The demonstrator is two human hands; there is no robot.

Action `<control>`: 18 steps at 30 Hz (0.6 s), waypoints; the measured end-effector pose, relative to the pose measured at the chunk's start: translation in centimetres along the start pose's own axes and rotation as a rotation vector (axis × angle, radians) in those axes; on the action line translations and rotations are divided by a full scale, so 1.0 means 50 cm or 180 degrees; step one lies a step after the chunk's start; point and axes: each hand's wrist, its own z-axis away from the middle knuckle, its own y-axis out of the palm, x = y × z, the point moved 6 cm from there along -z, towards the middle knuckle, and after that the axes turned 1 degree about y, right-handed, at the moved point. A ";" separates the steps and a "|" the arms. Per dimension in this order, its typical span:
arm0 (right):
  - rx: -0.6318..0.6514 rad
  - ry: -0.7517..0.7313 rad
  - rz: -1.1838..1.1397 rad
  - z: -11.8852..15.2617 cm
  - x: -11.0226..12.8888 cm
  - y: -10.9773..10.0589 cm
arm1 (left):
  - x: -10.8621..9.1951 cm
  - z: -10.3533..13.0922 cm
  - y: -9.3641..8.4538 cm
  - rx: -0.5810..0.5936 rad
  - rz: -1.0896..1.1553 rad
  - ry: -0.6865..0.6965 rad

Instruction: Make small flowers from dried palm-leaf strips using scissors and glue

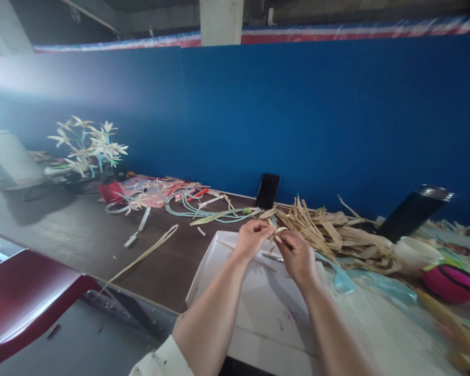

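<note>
Above the far end of a white box lid (258, 313), my two hands meet around a small pale flower (274, 233) of dried husk. My left hand (254, 237) pinches it from the left side. My right hand (297, 253) has its fingers closed on the flower's right side. Under the hands lies a metal tool, perhaps scissors (273, 257), partly hidden. A thin stick (229, 245) also rests on the lid. Behind my right hand is a pile of dry husks (325, 230).
A phone (268, 191) leans on the blue partition (317, 115). Husk flowers (97, 146) rise from a red pot (112, 192) at left, near pale blue cords (176, 211). A black bottle (411, 214), white cup (417, 253) and pink pouch (452, 283) are at right; a red chair (31, 292) is front left.
</note>
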 end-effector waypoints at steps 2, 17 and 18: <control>0.0007 0.0077 0.0065 0.000 0.001 -0.001 | -0.002 0.001 -0.002 -0.0026 -0.0089 0.0005; -0.0123 0.0049 -0.0047 -0.001 -0.001 -0.004 | -0.003 -0.002 -0.005 -0.0050 -0.0378 0.0082; -0.0128 0.0039 -0.0058 -0.001 -0.001 -0.004 | -0.005 -0.002 -0.005 -0.0072 -0.0403 0.0106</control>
